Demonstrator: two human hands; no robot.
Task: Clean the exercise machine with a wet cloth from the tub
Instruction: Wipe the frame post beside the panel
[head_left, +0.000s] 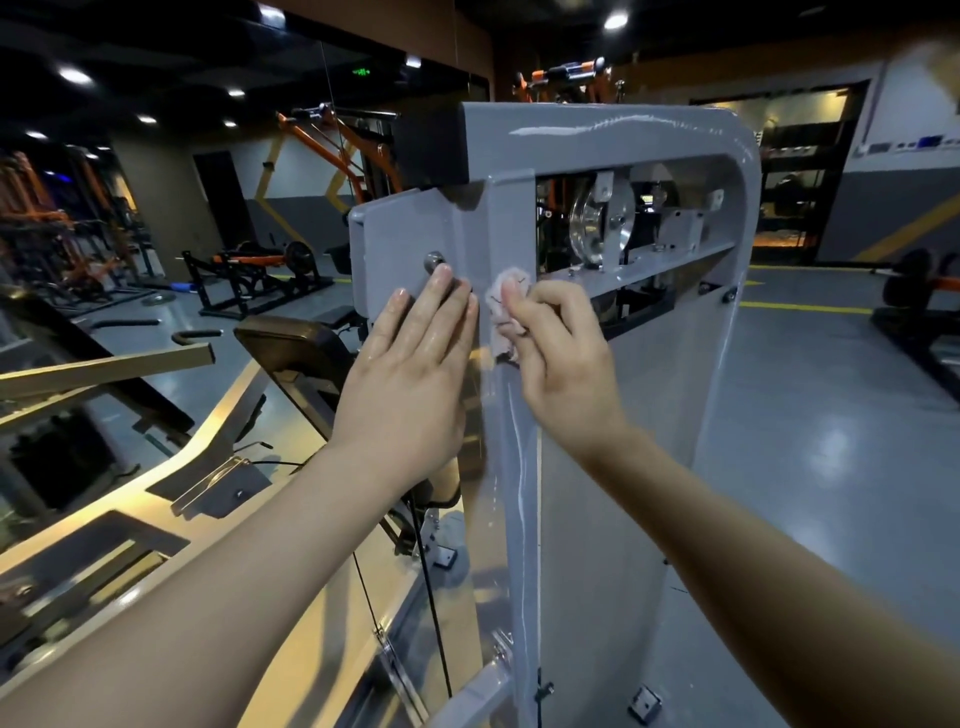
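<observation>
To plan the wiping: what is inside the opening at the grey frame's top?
A silver pulley wheel and metal brackets on a grey crossbar. Farther down, the side panel covers the rest.

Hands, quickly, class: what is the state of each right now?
Left hand: open, straight fingers pressed on the grey machine frame.
Right hand: holding the cloth against the frame.

My single view, head-worn wide-angle camera, facing forward, very near the exercise machine (597, 135) at centre, gym floor (810, 405) far left and right.
</observation>
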